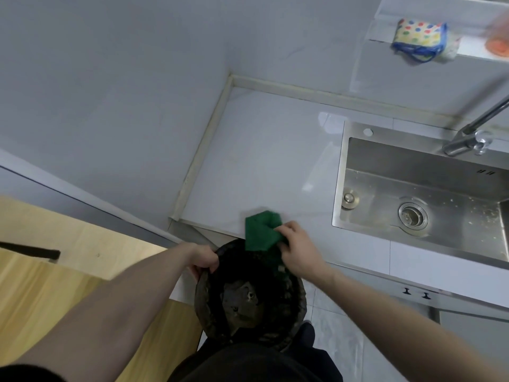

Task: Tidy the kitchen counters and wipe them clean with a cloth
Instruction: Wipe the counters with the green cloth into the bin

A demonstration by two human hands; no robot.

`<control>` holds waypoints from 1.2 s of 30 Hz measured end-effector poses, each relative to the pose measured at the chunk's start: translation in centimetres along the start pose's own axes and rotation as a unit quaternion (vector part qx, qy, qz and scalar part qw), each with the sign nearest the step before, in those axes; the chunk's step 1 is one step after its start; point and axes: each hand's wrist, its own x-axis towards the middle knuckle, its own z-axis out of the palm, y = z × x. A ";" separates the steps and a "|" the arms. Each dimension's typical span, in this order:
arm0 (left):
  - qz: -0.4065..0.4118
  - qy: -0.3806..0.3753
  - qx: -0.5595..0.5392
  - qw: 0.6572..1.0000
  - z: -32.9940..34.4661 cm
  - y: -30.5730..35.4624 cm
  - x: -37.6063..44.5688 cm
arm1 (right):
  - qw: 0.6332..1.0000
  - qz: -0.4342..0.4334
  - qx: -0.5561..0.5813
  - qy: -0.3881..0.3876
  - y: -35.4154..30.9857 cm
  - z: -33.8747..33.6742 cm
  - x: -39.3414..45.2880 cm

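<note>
My right hand (297,248) grips a green scouring cloth (263,230) at the front edge of the pale counter (264,161), with half the cloth hanging past the edge. Directly below it stands a bin lined with a black bag (248,296). My left hand (203,260) holds the bag's rim on its left side, just under the counter edge. Dark rubbish lies inside the bag.
A steel sink (421,199) with specks of debris and a drain sits to the right, with a tap (473,133) above it. A dotted cloth (421,40) lies on a wall shelf. A wooden surface (55,271) is at left, with tiled floor below.
</note>
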 end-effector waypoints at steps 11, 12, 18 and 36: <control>-0.018 -0.009 0.020 1.000 -1.1 0.4 0.4 | 0.961 0.117 -0.243 0.059 9.0 -4.3 5.7; -0.017 -0.010 0.021 1.000 -1.2 0.4 0.5 | 0.960 0.113 -0.249 0.061 8.3 -4.2 6.5; -0.018 -0.014 0.037 0.999 -2.0 -0.1 1.7 | 0.965 0.065 -0.254 0.017 4.7 -4.6 13.3; -0.023 -0.030 0.055 0.998 -3.0 -1.3 3.2 | 0.956 0.131 -0.248 -0.080 -1.2 -9.2 33.8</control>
